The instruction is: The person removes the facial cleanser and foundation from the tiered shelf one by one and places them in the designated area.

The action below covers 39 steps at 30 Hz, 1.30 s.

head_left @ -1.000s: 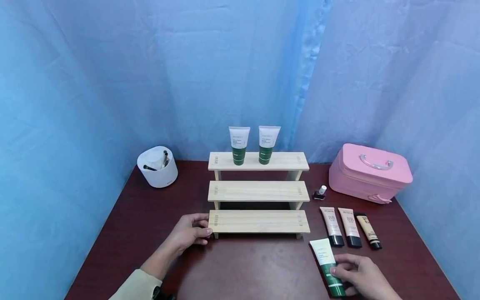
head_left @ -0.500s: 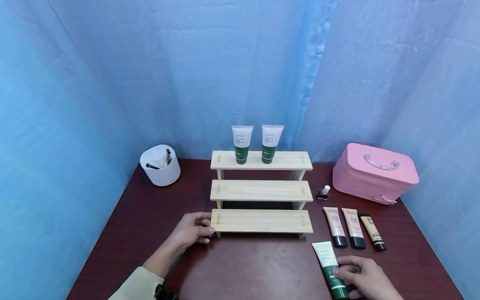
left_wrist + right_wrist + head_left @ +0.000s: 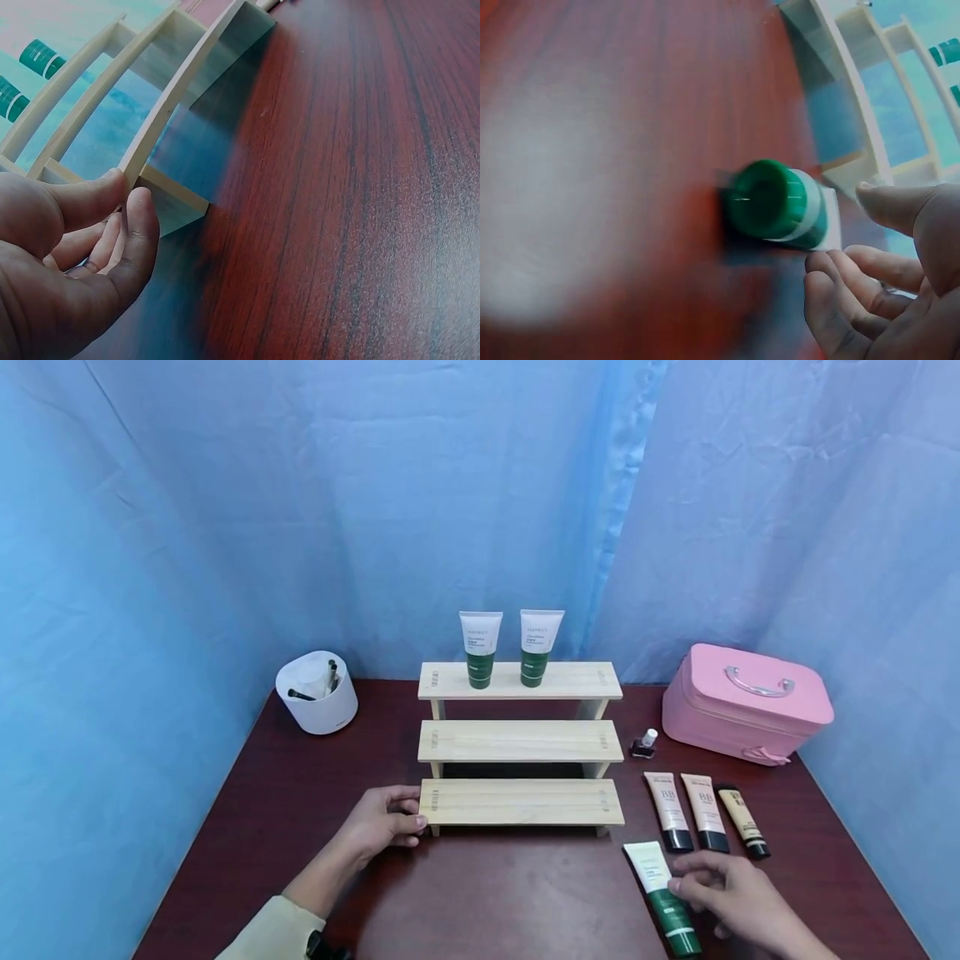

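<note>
My left hand (image 3: 381,823) pinches the left end of the lowest step of a three-tier wooden shelf (image 3: 521,802); in the left wrist view the thumb (image 3: 90,196) meets the board's edge. A green-and-white squeeze tube (image 3: 660,897) lies on the table, its green cap (image 3: 763,199) towards me. Beside it is my right hand (image 3: 731,893), its thumb and fingers spread apart around no object. On the top step, two similar green-and-white tubes, one on the left (image 3: 480,650) and one on the right (image 3: 539,647), stand upright on their caps.
Two BB cream tubes, a left one (image 3: 669,810) and a right one (image 3: 705,812), lie near a beige tube (image 3: 742,820). Behind them are a small nail polish bottle (image 3: 644,743) and a pink case (image 3: 742,702). A white brush holder (image 3: 322,706) stands back left, before blue curtains.
My right hand has let go of the green-and-white tube and shifted slightly right. The tube stays lying on the table. My left hand keeps its hold on the shelf.
</note>
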Each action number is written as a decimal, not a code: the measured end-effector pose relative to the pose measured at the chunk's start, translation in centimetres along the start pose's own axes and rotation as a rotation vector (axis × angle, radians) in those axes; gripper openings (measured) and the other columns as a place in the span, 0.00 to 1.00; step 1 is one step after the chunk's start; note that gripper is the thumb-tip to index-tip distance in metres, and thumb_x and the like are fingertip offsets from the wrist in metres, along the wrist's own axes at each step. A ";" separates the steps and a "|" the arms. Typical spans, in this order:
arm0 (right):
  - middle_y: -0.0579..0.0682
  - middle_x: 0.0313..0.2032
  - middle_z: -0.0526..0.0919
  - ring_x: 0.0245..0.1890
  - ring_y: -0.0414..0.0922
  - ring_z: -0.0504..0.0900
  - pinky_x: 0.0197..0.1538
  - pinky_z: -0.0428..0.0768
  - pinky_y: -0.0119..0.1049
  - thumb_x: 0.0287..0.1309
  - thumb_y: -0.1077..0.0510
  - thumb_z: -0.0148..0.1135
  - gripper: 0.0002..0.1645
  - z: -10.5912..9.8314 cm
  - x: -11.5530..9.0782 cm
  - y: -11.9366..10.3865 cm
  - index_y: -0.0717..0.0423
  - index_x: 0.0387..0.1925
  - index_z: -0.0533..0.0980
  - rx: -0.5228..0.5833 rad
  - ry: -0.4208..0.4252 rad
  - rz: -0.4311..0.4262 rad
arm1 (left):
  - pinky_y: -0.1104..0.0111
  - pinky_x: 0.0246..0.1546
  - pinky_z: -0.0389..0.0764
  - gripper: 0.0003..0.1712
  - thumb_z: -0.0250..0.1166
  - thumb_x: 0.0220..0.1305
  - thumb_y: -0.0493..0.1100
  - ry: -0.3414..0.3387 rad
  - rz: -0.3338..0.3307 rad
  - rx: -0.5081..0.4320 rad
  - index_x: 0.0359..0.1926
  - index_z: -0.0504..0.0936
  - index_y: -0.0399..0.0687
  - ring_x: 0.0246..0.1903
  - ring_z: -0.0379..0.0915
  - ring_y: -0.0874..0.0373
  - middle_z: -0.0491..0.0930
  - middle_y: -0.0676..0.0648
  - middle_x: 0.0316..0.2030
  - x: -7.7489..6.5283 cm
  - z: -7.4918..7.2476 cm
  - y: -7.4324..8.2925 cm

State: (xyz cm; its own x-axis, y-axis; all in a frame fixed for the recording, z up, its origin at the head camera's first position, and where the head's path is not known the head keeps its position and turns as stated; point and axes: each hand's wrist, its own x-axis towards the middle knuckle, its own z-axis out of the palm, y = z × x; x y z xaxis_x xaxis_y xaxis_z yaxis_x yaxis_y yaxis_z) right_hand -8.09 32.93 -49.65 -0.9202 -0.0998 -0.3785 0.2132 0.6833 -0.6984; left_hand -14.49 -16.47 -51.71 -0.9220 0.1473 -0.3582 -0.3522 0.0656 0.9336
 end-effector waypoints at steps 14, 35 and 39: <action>0.42 0.38 0.87 0.31 0.36 0.84 0.33 0.83 0.29 0.60 0.53 0.75 0.13 -5.3 6.0 -13.4 0.44 0.46 0.82 -0.141 0.298 -0.628 | 0.64 0.30 0.89 0.33 0.68 0.59 0.22 -0.004 -0.005 0.015 0.66 0.72 0.27 0.32 0.83 0.56 0.76 0.42 0.40 0.1 0.0 0.3; 0.52 0.54 0.82 0.49 0.48 0.85 0.45 0.86 0.37 0.62 0.49 0.74 0.29 -3.6 13.9 -21.7 0.51 0.61 0.75 0.050 0.278 -0.630 | 0.63 0.29 0.89 0.33 0.69 0.60 0.23 -0.016 -0.017 0.014 0.67 0.71 0.28 0.32 0.84 0.55 0.77 0.42 0.40 0.0 -0.1 0.1; 0.54 0.57 0.80 0.52 0.49 0.85 0.47 0.86 0.45 0.62 0.49 0.73 0.32 -3.5 14.5 -22.0 0.51 0.64 0.73 0.063 0.250 -0.605 | 0.63 0.29 0.89 0.33 0.69 0.60 0.23 -0.016 -0.018 0.015 0.67 0.71 0.28 0.32 0.84 0.55 0.77 0.42 0.40 0.1 -0.2 0.1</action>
State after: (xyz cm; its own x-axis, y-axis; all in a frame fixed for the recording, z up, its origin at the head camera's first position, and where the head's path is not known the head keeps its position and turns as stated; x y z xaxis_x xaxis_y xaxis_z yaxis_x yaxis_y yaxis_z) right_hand -27.32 19.00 -37.67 -0.9307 -0.2764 0.2395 -0.3539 0.5153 -0.7805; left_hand -14.59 -16.62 -51.68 -0.9128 0.1620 -0.3749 -0.3660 0.0829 0.9269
